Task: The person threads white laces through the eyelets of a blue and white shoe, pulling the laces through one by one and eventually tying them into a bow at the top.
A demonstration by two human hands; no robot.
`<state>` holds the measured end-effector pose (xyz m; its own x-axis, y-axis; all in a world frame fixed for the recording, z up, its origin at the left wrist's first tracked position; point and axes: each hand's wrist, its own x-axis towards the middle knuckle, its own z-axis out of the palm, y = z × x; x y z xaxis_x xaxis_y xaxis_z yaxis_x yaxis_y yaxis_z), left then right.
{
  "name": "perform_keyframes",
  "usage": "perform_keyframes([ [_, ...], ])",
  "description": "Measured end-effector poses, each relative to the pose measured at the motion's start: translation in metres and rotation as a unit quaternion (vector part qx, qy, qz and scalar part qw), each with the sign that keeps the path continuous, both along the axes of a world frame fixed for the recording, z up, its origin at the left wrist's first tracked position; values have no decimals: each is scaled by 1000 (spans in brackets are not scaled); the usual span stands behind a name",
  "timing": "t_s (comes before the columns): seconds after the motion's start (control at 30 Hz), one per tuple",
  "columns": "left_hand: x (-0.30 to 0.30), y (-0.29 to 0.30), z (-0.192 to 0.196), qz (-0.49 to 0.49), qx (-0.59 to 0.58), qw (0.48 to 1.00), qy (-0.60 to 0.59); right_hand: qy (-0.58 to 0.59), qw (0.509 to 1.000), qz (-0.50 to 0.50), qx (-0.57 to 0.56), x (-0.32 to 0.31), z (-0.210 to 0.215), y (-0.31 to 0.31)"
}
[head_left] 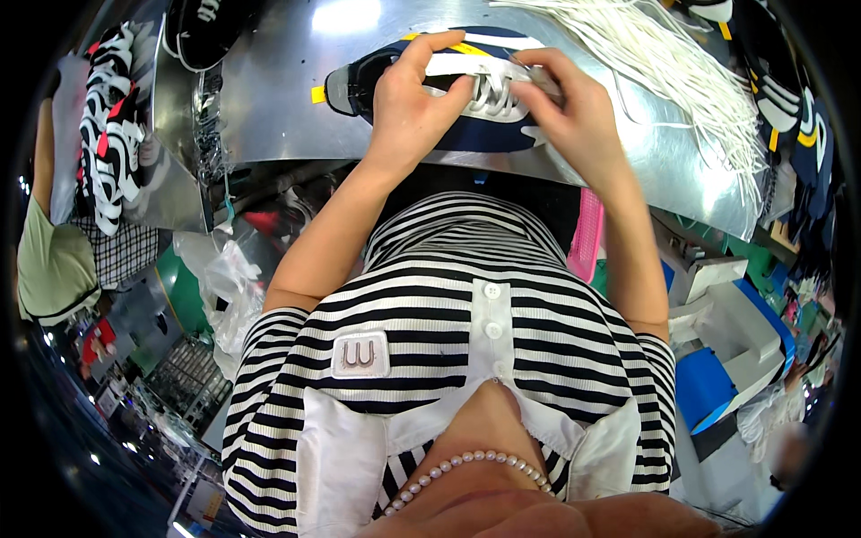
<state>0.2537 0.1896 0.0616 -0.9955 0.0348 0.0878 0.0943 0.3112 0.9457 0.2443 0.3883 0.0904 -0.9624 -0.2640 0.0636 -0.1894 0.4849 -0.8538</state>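
A navy sneaker (480,136) with white and yellow trim lies on the metal tabletop in front of me, its heel to the left. White shoelace (491,97) crosses its eyelet rows. My left hand (408,108) grips the sneaker's upper near the collar, thumb on one side of the lacing and index finger on the other. Across from it, my right hand (578,112) is closed at the toe end of the lacing, thumb and fingers pinched on the shoelace. The right fingertips partly cover what they pinch.
A large bundle of loose white shoelaces (668,67) spreads over the table's right side. More dark sneakers (778,99) stand at the far right, and a black shoe (202,31) at the upper left. Black-and-white shoes (109,134) are stacked farther left, near another person (56,260).
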Motion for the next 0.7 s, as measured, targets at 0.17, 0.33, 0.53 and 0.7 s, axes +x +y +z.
perform_keyframes([
  [0.17,-7,9,5,29,-38,999,9,70,991,-114,5,1,-39,-21],
  [0.33,-10,7,-2,25,-1,1000,-16,103,982,-159,15,0,-45,-28],
  [0.53,-11,-20,21,-115,103,977,-148,50,937,-220,-267,-14,-52,-26],
  [0.7,-15,-15,23,-116,138,966,-184,301,953,-14,6,-1,-45,-20],
])
